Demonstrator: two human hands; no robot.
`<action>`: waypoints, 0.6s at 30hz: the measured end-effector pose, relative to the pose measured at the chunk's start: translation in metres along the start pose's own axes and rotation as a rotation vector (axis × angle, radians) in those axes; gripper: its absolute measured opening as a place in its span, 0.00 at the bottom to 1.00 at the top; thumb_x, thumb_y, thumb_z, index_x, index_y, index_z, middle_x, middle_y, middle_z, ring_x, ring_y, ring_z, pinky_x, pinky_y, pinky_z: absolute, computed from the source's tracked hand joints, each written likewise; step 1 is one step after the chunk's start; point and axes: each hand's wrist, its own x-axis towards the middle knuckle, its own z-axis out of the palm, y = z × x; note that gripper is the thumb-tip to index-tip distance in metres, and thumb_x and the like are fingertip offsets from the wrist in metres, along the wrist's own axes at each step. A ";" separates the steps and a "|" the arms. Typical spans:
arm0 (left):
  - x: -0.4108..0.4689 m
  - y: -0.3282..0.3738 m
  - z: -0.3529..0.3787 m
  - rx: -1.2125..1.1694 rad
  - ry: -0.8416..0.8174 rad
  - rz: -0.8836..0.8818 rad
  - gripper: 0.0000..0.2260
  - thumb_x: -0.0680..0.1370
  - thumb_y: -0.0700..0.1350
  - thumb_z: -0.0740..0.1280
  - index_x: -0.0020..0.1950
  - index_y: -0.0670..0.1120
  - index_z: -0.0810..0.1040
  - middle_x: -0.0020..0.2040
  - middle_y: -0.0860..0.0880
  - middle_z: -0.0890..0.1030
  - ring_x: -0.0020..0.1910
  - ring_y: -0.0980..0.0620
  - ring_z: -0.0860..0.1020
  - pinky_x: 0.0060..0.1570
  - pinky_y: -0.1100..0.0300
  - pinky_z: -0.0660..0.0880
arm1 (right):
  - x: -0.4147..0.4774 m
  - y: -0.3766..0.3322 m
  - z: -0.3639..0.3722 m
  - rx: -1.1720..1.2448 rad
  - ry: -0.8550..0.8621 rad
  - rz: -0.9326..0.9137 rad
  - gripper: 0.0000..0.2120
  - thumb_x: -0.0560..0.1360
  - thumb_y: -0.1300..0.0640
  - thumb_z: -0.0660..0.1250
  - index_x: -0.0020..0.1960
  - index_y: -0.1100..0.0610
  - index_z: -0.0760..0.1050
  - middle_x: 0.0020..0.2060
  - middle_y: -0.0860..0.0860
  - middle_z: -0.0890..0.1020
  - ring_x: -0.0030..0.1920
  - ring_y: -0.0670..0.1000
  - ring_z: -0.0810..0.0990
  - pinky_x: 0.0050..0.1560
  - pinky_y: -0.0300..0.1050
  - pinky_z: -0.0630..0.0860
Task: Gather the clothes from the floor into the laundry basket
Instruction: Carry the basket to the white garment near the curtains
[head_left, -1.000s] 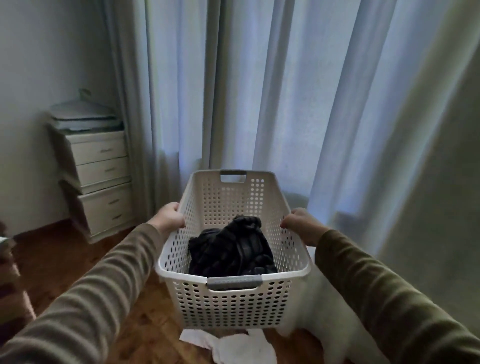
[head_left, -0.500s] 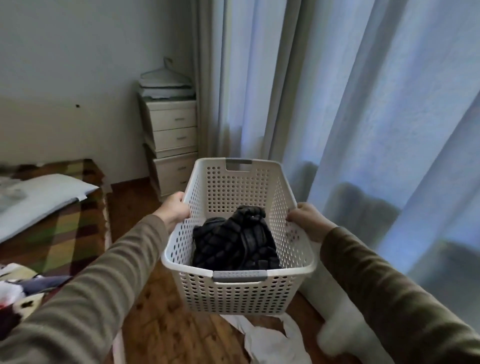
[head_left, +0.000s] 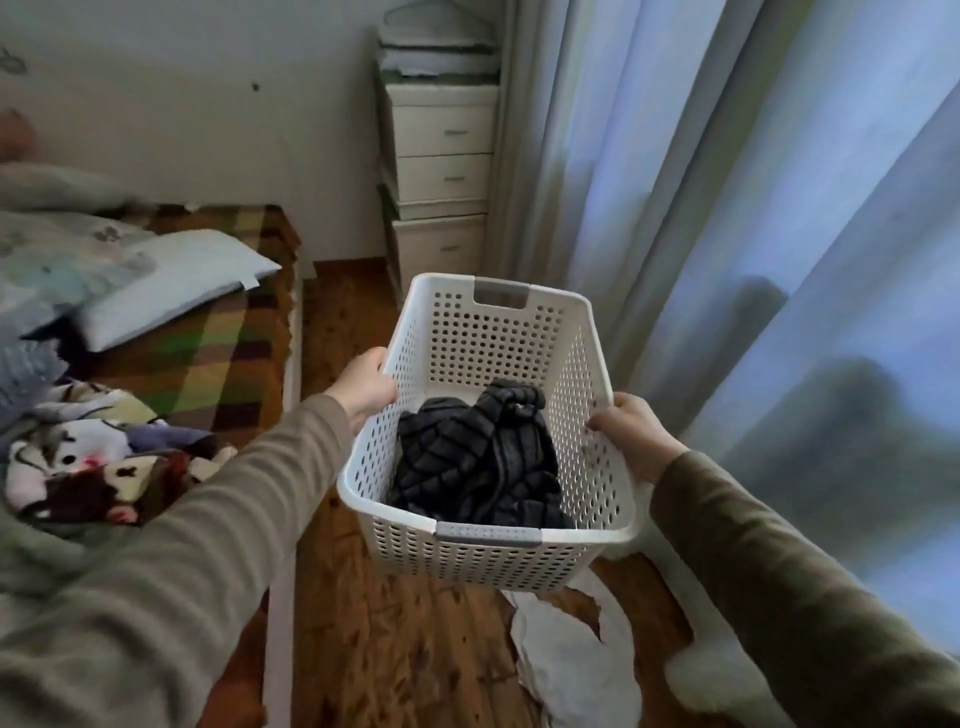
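I hold a white perforated laundry basket (head_left: 467, 558) in the air above the wooden floor. My left hand (head_left: 366, 391) grips its left rim and my right hand (head_left: 631, 434) grips its right rim. A dark striped garment (head_left: 480, 460) lies bunched in the bottom of the basket. A white garment (head_left: 569, 657) is spread on the floor just below and right of the basket. A pale fluffy piece (head_left: 714, 680) lies on the floor by the curtain.
A low bed with a plaid blanket (head_left: 228, 358), a pillow (head_left: 171, 283) and a patterned blanket (head_left: 93, 462) fills the left side. A white drawer unit (head_left: 441, 171) stands at the far wall. Long pale curtains (head_left: 727, 208) hang along the right.
My view has swung to the left, so the bed has come into sight and the drawer unit has shifted right. Both hands keep the basket by its rims.
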 end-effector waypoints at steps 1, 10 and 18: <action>0.004 -0.005 0.005 0.005 0.013 -0.022 0.23 0.74 0.27 0.56 0.68 0.40 0.67 0.67 0.38 0.72 0.66 0.40 0.70 0.56 0.54 0.69 | 0.011 0.005 0.002 -0.007 -0.022 0.012 0.07 0.73 0.70 0.58 0.45 0.62 0.73 0.36 0.55 0.77 0.35 0.51 0.76 0.37 0.44 0.76; -0.007 -0.075 0.055 -0.012 0.159 -0.199 0.25 0.75 0.28 0.57 0.71 0.42 0.63 0.70 0.40 0.69 0.70 0.42 0.67 0.65 0.51 0.66 | 0.066 0.065 0.027 -0.086 -0.253 0.040 0.07 0.75 0.67 0.57 0.51 0.61 0.71 0.39 0.52 0.78 0.37 0.49 0.78 0.33 0.41 0.75; 0.005 -0.177 0.118 0.058 0.199 -0.298 0.24 0.77 0.30 0.55 0.72 0.45 0.62 0.71 0.41 0.68 0.70 0.41 0.67 0.66 0.48 0.66 | 0.104 0.185 0.077 -0.055 -0.315 0.146 0.07 0.77 0.67 0.57 0.51 0.57 0.69 0.41 0.52 0.77 0.41 0.49 0.77 0.37 0.42 0.74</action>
